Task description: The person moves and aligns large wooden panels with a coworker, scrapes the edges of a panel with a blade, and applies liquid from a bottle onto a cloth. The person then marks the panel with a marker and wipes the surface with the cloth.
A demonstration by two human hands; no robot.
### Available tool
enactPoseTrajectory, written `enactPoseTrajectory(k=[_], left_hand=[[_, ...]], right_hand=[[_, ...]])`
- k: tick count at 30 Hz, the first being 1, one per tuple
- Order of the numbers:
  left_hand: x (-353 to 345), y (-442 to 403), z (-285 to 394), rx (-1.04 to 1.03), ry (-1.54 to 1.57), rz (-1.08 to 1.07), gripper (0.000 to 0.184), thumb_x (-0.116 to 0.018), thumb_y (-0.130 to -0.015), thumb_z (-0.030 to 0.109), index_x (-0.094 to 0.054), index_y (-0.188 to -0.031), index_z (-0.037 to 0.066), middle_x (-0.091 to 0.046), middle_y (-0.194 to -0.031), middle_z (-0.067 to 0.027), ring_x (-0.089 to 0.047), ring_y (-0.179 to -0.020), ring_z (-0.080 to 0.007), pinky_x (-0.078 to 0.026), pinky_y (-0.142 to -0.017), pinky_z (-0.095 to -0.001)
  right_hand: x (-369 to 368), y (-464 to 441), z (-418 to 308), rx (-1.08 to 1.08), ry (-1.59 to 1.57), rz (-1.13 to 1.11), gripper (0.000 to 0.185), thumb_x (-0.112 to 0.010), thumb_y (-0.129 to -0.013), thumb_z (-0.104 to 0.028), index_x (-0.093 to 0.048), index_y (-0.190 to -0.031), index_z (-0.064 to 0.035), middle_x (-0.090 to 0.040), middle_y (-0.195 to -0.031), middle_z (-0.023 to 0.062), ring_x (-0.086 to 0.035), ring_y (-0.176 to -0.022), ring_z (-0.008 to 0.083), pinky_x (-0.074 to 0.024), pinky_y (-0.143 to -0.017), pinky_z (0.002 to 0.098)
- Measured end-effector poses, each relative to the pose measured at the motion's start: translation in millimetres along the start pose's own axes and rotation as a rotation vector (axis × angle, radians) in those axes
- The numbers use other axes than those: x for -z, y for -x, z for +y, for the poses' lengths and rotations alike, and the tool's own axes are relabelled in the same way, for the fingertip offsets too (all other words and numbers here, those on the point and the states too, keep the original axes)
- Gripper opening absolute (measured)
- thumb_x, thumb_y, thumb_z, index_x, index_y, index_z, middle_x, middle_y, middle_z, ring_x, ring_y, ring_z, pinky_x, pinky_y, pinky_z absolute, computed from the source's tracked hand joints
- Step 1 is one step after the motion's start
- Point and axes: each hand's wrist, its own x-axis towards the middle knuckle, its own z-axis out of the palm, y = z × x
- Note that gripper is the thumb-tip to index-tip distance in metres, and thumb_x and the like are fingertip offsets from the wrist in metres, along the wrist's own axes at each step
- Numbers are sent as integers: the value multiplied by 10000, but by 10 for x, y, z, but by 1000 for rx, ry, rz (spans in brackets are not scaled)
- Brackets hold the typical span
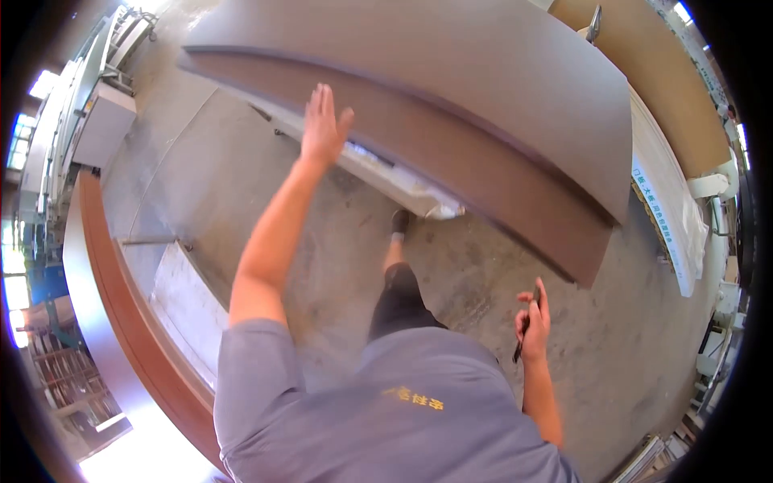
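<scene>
A large brown panel (419, 48) lies across the top of the view, with a second brown panel (451, 153) showing beneath its edge. My left hand (324, 133) is at the near edge of the lower panel, fingers straight and thumb apart; whether it touches the panel I cannot tell. My right hand (535, 322) is off the panel's right corner, its fingers wrapped round a slim dark tool (527, 324). The index finger points forward along the tool. Its exact kind is too small to make out.
A pale support beam (403, 189) runs under the panels. At left, more brown panels (121, 306) stand beside a white board (185, 286). White sheeting with blue print (656, 205) and a tan board (652, 72) are at right. Concrete floor (338, 233) lies around my legs.
</scene>
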Motion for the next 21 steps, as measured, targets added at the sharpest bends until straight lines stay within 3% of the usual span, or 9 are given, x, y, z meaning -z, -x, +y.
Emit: enactPoseTrajectory(k=[4, 7, 9, 10, 12, 14, 16, 18, 21], left_hand=[[-885, -2165, -1203, -20, -242, 3, 839, -460, -1064, 561, -257, -1631, -23, -253, -1701, -263, -229, -1589, -398, -203, -1300, -479], [-1399, -2695, -1624, 27, -256, -113, 841, -433, -1058, 598, -295, -1625, -7, -246, -1705, -261, -218, -1591, -411, -196, -1300, -496], [-1663, -2769, -1270, -40, -379, -120, 703, -472, -1072, 501, -378, -1610, 59, -271, -1706, -227, -254, -1579, -386, -242, -1270, -521], [-1339, -2684, -422, -238, -748, -550, 608, -516, -1051, 418, -447, -1587, 140, -251, -1705, -244, -247, -1564, -453, -247, -1240, -599], [-1888, -2020, 329, -355, -341, -346, 638, -531, -1036, 441, -433, -1596, 153, -245, -1703, -237, -196, -1587, -444, -178, -1272, -614], [-1964, -1536, 1581, -346, 20, -481, 931, -492, -1000, 667, -290, -1646, 28, -215, -1742, -165, -151, -1623, -330, -66, -1319, -522], [-2230, -1249, 2326, -498, 49, -520, 918, -471, -1009, 672, -302, -1647, 34, -258, -1735, -134, -160, -1621, -316, -70, -1317, -526], [-2232, -1206, 2427, -555, 99, -531, 877, -512, -1006, 634, -355, -1624, 31, -294, -1721, -125, -192, -1615, -301, -88, -1319, -509], [-1911, -1418, 1657, -443, 348, -572, 804, -575, -995, 562, -414, -1592, 50, -326, -1708, -103, -237, -1603, -284, -143, -1315, -484]], right_hand=[[-534, -679, -511, -92, 31, 95, 559, -474, -1088, -184, -342, -1621, -79, -616, -1292, 130, -468, -564, 33, -336, -442, 173], [-783, -966, -828, -182, 70, 110, 553, -481, -1041, -104, -408, -1586, -45, -600, -1361, 145, -465, -570, 34, -334, -446, 178], [-807, -1112, -1034, -213, 119, 152, 598, -476, -971, -14, -449, -1568, -27, -587, -1400, 127, -464, -584, 26, -349, -474, 181], [-775, -1230, -1155, -249, 120, 153, 598, -476, -971, -14, -449, -1568, -27, -587, -1400, 127, -464, -584, 26, -349, -474, 181], [-714, -1517, -1417, -158, 181, 191, 632, -483, -942, 14, -455, -1572, -25, -588, -1400, 107, -466, -618, 21, -362, -492, 179], [-846, -2057, -1734, -71, 322, 254, 668, -482, -926, 35, -432, -1590, -19, -594, -1397, 93, -476, -666, 24, -390, -540, 169], [-945, -2619, -1971, 80, 419, 138, 624, -537, -937, 54, -477, -1556, -4, -607, -1436, 91, -530, -767, 49, -443, -640, 189], [-1176, -3134, -2170, 234, 568, 49, 564, -618, -942, 66, -549, -1500, 11, -617, -1473, 102, -627, -919, 90, -509, -778, 217], [-1539, -3795, -2180, 494, 1004, -214, 526, -731, -875, 66, -652, -1389, -10, -624, -1482, 132, -671, -1203, 239, -551, -973, 329]])
